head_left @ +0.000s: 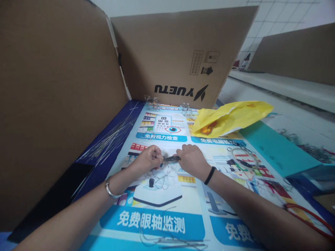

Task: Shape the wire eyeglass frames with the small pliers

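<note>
My right hand (pixel 192 160) is closed round the handles of a pair of pliers (pixel 171 158), whose jaws point left toward my other hand. My left hand (pixel 151 157) pinches thin wire right at the plier tips. Loops of thin wire (pixel 164 177) hang and lie on the printed sheet just below the hands. The exact spot where the jaws meet the wire is too small to make out. More bent wire pieces (pixel 167 240) lie at the near edge of the sheet.
Long straight wires (pixel 110 137) lie at the left beside a black flat object (pixel 57 195). Cardboard panels (pixel 172 52) stand behind and left. A yellow bag (pixel 230 116), a wire coil (pixel 244 158), a teal box (pixel 280 150) and a red ring (pixel 309 216) are at the right.
</note>
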The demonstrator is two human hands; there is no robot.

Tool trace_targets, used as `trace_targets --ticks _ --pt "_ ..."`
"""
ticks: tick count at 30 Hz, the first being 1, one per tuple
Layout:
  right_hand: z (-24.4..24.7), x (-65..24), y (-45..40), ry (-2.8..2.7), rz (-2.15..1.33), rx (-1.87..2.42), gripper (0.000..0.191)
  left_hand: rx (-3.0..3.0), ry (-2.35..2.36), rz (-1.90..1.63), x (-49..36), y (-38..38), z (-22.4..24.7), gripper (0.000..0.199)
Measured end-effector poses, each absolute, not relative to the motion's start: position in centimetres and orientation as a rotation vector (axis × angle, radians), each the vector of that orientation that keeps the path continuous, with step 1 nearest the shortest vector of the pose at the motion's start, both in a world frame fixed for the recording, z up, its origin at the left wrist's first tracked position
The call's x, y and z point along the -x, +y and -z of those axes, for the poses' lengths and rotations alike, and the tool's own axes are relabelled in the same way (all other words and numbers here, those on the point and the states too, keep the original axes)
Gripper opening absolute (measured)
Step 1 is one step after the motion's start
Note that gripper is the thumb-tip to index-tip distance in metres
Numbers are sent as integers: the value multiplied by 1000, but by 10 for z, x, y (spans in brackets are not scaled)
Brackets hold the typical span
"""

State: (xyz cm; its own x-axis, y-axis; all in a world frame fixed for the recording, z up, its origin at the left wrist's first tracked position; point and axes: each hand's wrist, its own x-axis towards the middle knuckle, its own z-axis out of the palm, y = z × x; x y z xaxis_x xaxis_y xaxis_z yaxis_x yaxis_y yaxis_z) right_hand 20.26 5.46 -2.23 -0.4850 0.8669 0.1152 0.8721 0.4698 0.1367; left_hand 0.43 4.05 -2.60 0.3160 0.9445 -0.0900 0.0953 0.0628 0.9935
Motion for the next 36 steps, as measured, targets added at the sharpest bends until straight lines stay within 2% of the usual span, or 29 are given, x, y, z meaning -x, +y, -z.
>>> trace_targets --ticks 13,21,27,36 --pt "25 -203 54 -2592 318 1571 19 -1390 1062 -890 -4 40 27 19" --pt "32 -208 60 -2337 60 1436 11 -1331 958 -920 -3 41 20 25" --pt "36 -210 60 -2251 57 1254 10 -1295 897 -931 -2 40 19 25" --pt "34 -210 59 -2253 34 1217 8 -1284 857 -910 -1 37 18 20"
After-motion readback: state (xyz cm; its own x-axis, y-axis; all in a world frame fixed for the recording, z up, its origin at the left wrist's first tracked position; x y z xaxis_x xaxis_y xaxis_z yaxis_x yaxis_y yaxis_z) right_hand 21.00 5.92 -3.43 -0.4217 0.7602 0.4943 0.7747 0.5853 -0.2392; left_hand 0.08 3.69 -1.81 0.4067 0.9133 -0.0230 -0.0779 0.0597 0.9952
